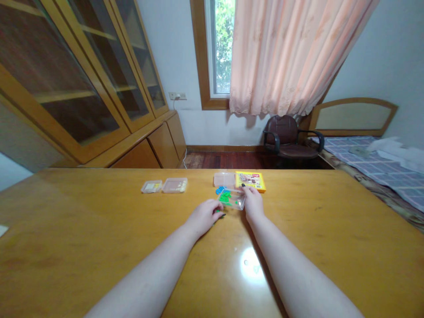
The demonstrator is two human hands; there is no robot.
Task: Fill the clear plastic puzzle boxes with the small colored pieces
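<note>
My right hand (254, 201) grips the right end of a clear plastic box (236, 205), which is tilted a little above the table. Several bright green pieces (225, 196) lie in the box, mostly toward its left end. At the box's near left corner is my left hand (208, 215), its thumb and fingers closed around small green pieces (217, 211), partly hidden by the fingers. A few blue pieces (219, 190) sit on the table just behind the box.
Behind the box are another clear container (224, 179) and a yellow printed box (255, 180). To the left stand a small clear box (151, 186) and a clear box with pale pieces (174, 185). A brown armchair (285, 132) is beyond the wooden table (99, 238).
</note>
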